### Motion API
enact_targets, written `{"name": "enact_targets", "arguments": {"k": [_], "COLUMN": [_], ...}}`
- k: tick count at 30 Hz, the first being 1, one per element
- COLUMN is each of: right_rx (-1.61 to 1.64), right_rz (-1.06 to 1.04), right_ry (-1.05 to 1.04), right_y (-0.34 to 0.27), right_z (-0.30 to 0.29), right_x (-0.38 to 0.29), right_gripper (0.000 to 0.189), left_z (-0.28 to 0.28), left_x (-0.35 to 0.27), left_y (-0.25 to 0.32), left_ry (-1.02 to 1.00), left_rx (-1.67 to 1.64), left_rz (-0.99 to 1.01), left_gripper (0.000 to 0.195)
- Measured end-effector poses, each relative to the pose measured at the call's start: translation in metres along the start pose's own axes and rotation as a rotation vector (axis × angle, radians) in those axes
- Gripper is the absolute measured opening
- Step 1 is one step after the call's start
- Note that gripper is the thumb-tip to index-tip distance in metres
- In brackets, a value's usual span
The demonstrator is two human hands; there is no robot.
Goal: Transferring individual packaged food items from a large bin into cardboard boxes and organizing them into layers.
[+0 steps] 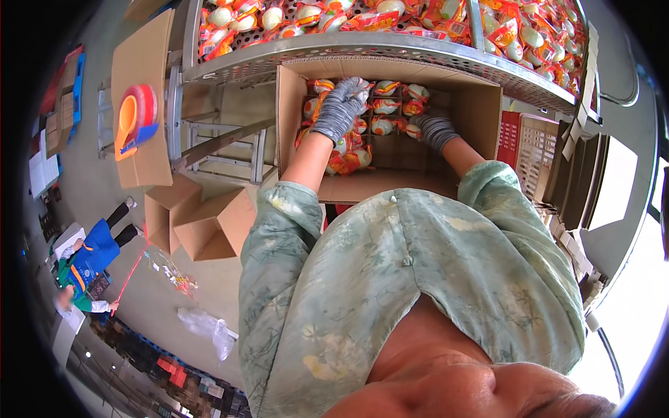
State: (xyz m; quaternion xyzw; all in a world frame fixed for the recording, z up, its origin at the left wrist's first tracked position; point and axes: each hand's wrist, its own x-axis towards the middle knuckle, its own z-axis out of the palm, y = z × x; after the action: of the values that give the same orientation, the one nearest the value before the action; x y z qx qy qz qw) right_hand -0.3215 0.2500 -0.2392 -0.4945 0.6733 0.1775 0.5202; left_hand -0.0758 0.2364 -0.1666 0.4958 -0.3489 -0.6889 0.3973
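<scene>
An open cardboard carton point(475, 120) stands before me, with a cardboard divider grid point(398, 111) inside. Pale eggs in clear and red-orange plastic wrappers, such as this wrapped egg point(385, 107), sit in many of its cells, mostly at the left and middle. My left hand point(338, 108), in a grey knit glove, reaches over the left cells. Its fingertips touch the far wrapped eggs; whether it grips one is hidden. My right hand point(435, 130), gloved alike, is at the right of the grid with its fingers closed around a wrapped egg point(413, 131).
Beyond the carton, a perforated metal tray table point(387, 44) bears many wrapped eggs. A tape dispenser point(135, 120) rests on a cardboard sheet point(141, 57) at left. Empty cartons point(217, 224) stand on the floor. A person point(86, 266) holds a red stick farther left. Plastic crates point(533, 151) are at right.
</scene>
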Motion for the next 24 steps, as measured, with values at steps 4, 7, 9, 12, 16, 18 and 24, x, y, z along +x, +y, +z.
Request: {"name": "enact_targets", "arguments": {"k": [4, 7, 9, 12, 16, 18, 24], "right_rx": [-0.141, -0.27, -0.341, -0.419, -0.579, -0.676, -0.814], "right_rz": [-0.001, -0.02, -0.018, 0.005, -0.084, -0.185, -0.246], "right_ry": [0.077, 0.11, 0.132, 0.171, 0.15, 0.123, 0.145], "right_y": [0.007, 0.006, 0.002, -0.002, -0.016, -0.027, -0.015], "right_z": [0.011, 0.017, 0.021, 0.026, 0.014, 0.002, 0.026], "right_x": [0.004, 0.003, 0.004, 0.005, -0.013, -0.035, -0.009], "right_gripper": [0.029, 0.031, 0.033, 0.035, 0.037, 0.036, 0.034], "left_z": [-0.006, -0.01, -0.009, -0.011, -0.022, -0.026, -0.011], "left_x": [-0.003, -0.006, -0.007, -0.009, -0.012, -0.014, -0.025], "left_y": [0.006, 0.012, 0.015, 0.026, 0.029, 0.028, 0.028], "left_ry": [0.054, 0.081, 0.091, 0.06, 0.064, 0.054, 0.085], "left_rx": [0.086, 0.098, 0.086, 0.245, 0.386, 0.438, 0.48], "left_rz": [0.02, -0.021, -0.015, -0.007, -0.034, -0.009, -0.064], "left_gripper": [0.035, 0.034, 0.032, 0.031, 0.03, 0.03, 0.032]}}
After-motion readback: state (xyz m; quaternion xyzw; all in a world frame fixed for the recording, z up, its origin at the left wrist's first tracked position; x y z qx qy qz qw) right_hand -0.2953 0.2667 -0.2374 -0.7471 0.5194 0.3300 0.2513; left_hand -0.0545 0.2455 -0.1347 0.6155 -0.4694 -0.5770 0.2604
